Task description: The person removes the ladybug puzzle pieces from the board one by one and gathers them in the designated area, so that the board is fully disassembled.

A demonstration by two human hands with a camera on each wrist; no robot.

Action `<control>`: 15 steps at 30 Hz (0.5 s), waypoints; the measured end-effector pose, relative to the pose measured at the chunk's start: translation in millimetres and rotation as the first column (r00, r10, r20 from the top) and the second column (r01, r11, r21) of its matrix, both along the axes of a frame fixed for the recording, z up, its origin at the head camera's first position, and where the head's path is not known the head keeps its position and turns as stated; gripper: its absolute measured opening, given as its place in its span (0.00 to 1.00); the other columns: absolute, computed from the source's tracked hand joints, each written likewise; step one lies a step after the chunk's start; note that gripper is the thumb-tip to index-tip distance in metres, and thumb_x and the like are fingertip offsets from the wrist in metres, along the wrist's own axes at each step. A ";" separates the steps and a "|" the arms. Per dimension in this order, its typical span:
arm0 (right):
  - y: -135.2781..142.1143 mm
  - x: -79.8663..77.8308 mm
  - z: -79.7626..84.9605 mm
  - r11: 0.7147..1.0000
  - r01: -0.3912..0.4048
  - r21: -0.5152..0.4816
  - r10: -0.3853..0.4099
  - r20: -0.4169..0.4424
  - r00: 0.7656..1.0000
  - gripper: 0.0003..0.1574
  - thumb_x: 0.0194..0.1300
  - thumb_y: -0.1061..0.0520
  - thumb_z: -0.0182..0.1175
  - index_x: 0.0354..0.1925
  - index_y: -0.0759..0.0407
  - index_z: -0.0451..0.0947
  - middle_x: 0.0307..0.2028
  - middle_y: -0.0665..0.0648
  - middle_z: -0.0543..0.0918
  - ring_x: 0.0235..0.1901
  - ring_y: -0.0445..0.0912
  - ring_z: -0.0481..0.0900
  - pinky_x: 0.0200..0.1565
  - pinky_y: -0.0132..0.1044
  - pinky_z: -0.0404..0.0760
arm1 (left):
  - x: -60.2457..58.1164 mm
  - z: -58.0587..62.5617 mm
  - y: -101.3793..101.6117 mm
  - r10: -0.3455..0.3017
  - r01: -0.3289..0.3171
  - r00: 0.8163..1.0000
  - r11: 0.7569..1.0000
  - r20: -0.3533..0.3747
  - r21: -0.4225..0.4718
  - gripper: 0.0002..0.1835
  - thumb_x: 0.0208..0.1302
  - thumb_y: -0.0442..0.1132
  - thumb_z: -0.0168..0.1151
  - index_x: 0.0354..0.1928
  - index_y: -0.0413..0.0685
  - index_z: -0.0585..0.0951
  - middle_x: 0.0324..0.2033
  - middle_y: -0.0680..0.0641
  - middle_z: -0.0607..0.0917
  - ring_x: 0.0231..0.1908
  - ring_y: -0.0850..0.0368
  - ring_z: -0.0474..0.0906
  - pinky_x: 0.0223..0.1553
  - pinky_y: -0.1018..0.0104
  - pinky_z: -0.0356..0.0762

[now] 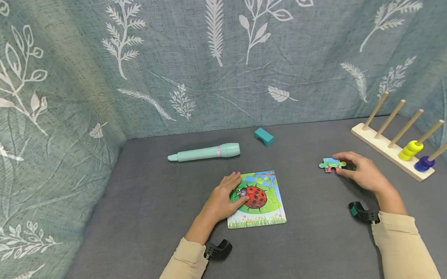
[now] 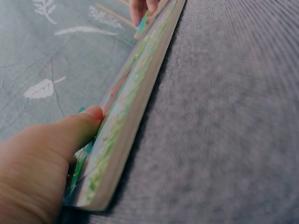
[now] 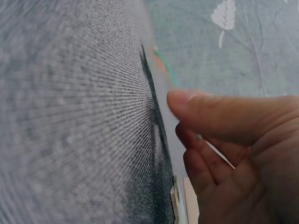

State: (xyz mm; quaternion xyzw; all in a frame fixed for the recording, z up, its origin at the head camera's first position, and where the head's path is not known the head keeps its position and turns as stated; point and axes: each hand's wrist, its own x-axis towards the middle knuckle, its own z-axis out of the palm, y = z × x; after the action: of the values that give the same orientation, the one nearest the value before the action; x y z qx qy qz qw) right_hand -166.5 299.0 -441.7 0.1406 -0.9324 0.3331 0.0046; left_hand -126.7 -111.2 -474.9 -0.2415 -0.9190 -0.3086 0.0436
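A ladybug jigsaw puzzle [image 1: 271, 219] lies flat near the middle of the table. My left hand [image 1: 221, 200] rests on its left side, the fingers along the upper left corner and the thumb reaching over the ladybug; in the left wrist view the thumb [image 2: 79, 128] lies on the picture surface. Off to the right, my right hand [image 1: 361, 172] pinches a green and blue jigsaw piece [image 1: 329, 163] by its right side, between thumb and fingers. The right wrist view shows the thumb [image 3: 210, 112] and fingertips, with only a thin edge of that piece visible.
A mint-green microphone-shaped toy [image 1: 205, 152] lies behind the puzzle. Right of it sits a teal arch block [image 1: 264, 136]. A wooden peg stacker [image 1: 383, 147] with yellow rings [image 1: 410, 150] and dark blue rings [image 1: 424, 164] stands beyond my right hand. Leaf-patterned cloth [image 1: 205, 90] hangs behind the table.
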 end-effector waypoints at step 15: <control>3.1 -0.4 -6.2 0.998 0.004 0.060 -0.007 0.046 0.999 0.26 0.64 0.61 0.60 0.59 0.68 0.70 0.59 0.73 0.68 0.60 0.69 0.63 0.56 0.66 0.64 | 1.5 -1.0 1.4 0.002 -0.002 1.000 1.000 -0.011 0.008 0.34 0.59 0.48 0.66 0.64 0.37 0.70 0.66 0.40 0.69 0.69 0.48 0.61 0.72 0.55 0.57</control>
State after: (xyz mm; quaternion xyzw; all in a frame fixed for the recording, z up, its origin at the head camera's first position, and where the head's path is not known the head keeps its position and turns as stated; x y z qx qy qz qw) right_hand -166.9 302.1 -447.9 0.1304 -0.9421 0.3082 -0.0202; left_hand -125.2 -109.8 -475.9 -0.2419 -0.9178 -0.3110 0.0497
